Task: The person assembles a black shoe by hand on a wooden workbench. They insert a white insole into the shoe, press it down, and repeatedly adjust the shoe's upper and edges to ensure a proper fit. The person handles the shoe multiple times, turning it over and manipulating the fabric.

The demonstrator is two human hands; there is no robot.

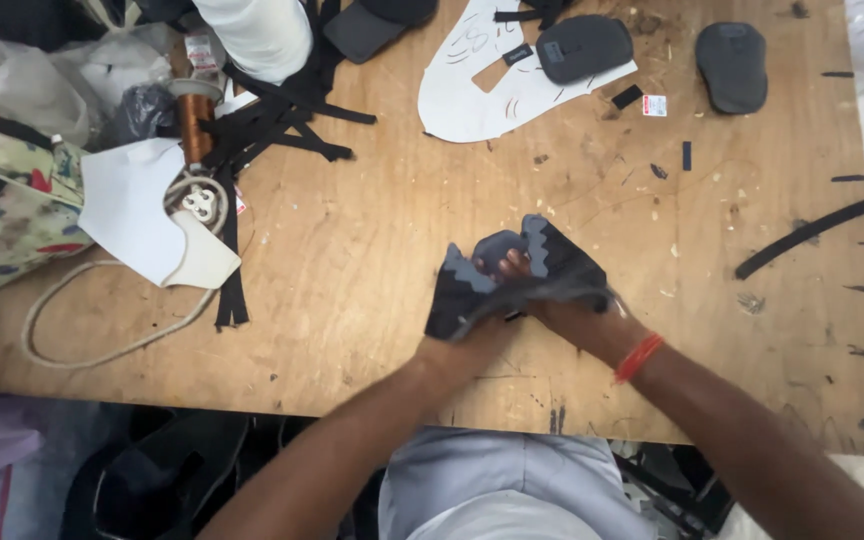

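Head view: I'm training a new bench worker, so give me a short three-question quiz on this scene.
1. True or false: both hands grip the dark fabric piece.
2. Which wrist wears the orange band: A) left, B) right?
3. What lies at the table's left, looping off the white plug?

Key:
1. True. The left hand and right hand both hold it, low over the table.
2. B.
3. A pale cord.
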